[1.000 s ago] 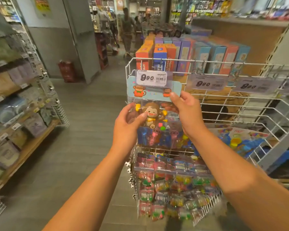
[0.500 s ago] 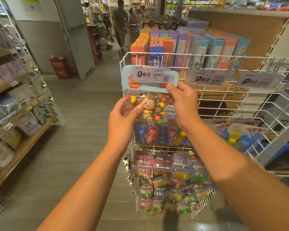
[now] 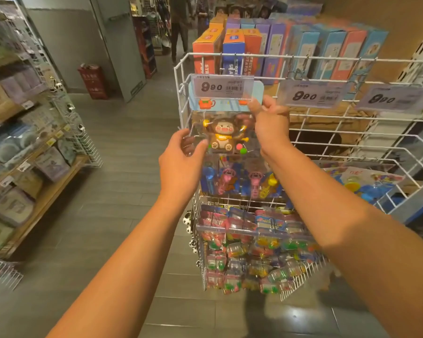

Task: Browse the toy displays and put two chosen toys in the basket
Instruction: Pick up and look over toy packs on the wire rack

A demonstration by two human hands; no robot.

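Observation:
A clear blister pack with a brown monkey toy (image 3: 224, 137) and a light blue card top hangs at the front of a white wire display rack (image 3: 181, 98), just below a 9.90 price tag (image 3: 222, 86). My left hand (image 3: 181, 164) grips the pack's lower left edge, thumb on its front. My right hand (image 3: 270, 123) pinches the pack's upper right edge near the card. No basket is in view.
More packed toys hang below (image 3: 239, 181), and small colourful packs (image 3: 254, 254) fill the lower rack. Boxed toys (image 3: 232, 52) stand behind. Shelves of goods (image 3: 22, 152) line the left. A red bin (image 3: 93, 80) and a person (image 3: 180, 28) stand down the grey-floored aisle.
Both hands kept hold of the monkey pack; the pack now faces me more squarely, and the view has tilted down and closer to the rack.

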